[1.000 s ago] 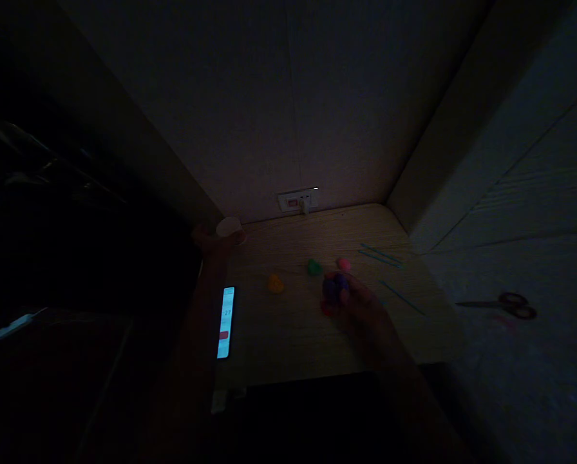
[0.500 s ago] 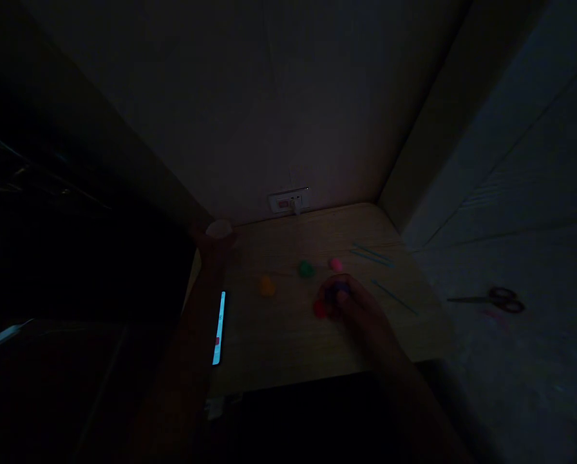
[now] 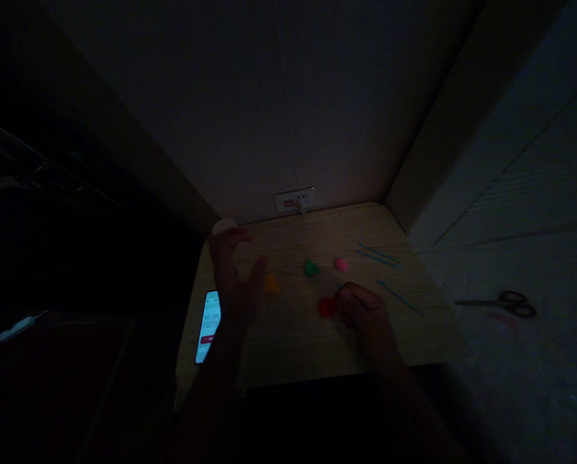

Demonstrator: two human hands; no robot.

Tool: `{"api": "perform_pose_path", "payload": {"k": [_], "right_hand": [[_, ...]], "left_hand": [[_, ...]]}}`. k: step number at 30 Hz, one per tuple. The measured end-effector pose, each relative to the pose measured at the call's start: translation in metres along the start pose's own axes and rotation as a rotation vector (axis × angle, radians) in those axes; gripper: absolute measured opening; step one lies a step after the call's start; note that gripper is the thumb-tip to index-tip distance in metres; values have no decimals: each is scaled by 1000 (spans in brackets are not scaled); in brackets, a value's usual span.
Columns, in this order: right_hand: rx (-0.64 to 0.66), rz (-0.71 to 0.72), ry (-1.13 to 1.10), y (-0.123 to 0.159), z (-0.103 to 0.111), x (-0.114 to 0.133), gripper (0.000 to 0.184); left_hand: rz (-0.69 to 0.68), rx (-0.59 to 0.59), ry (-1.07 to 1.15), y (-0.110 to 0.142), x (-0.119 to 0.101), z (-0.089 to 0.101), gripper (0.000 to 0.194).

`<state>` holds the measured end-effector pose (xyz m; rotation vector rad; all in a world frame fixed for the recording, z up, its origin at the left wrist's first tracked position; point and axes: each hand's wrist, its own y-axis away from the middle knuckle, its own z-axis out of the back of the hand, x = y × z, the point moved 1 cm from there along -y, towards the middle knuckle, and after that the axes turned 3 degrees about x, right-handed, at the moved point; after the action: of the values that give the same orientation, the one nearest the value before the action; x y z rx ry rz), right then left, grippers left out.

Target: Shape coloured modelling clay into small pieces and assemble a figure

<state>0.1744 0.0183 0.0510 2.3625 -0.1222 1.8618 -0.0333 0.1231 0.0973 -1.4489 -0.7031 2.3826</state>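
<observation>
The scene is very dark. My left hand [image 3: 237,283] is open, thumb and fingers apart, above the left side of the small wooden table [image 3: 288,348], between a lit phone [image 3: 207,325] and a yellow lump [image 3: 272,284] that looks like modelling clay. My right hand [image 3: 366,316] is closed in a pinch beside a red lump [image 3: 326,307]. A small bluish tip [image 3: 339,285] shows at its fingertips; what it belongs to is hidden. Farther back lie a green lump [image 3: 310,268] and a pink ball [image 3: 341,265].
Two thin blue sticks [image 3: 378,256] lie at the back right, and another blue stick [image 3: 401,298] lies nearer. A round white object [image 3: 224,225] is at the back left corner. Scissors [image 3: 503,303] rest beyond the table's right edge. A wall socket [image 3: 295,200] holds a plug.
My left hand has come away from the white object, toward me and right. A dark purple-blue lump seen in my right hand before no longer shows. The view has shifted slightly.
</observation>
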Motion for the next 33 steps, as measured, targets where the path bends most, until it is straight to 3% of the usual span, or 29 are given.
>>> {"api": "perform_pose_path", "payload": {"k": [2, 5, 7, 9, 12, 16, 20, 24, 27, 30, 31, 33], "right_hand": [[-10, 7, 11, 1, -3, 2, 55], [31, 11, 18, 3, -12, 5, 59], [80, 5, 16, 4, -20, 6, 61], [114, -6, 10, 6, -27, 6, 65], [122, -49, -21, 8, -37, 4, 73], [73, -141, -57, 10, -42, 2, 72], [214, -131, -23, 7, -43, 0, 69], [328, -130, -20, 3, -42, 3, 50], [320, -157, -47, -1, -43, 8, 34], [294, -120, -5, -9, -45, 15, 31], [289, -101, 10, -13, -46, 18, 31], [270, -63, 26, -23, -47, 25, 33]], "left_hand": [[-43, 104, 136, 34, -19, -9, 27], [57, 286, 333, 79, -33, -22, 31], [102, 381, 408, 99, -37, -29, 36], [129, 387, 454, 109, -38, -32, 32], [98, 313, 445, 106, -38, -29, 18], [2, 302, 325, 95, -40, -17, 16], [-81, 307, 208, 87, -36, -7, 15], [-102, 271, 119, 80, -32, 0, 13], [-62, 228, 84, 75, -29, 7, 10], [-32, 211, 104, 67, -14, 13, 8], [-14, 223, 129, 63, -5, 15, 13], [43, 211, 208, 47, 23, 17, 48]]}}
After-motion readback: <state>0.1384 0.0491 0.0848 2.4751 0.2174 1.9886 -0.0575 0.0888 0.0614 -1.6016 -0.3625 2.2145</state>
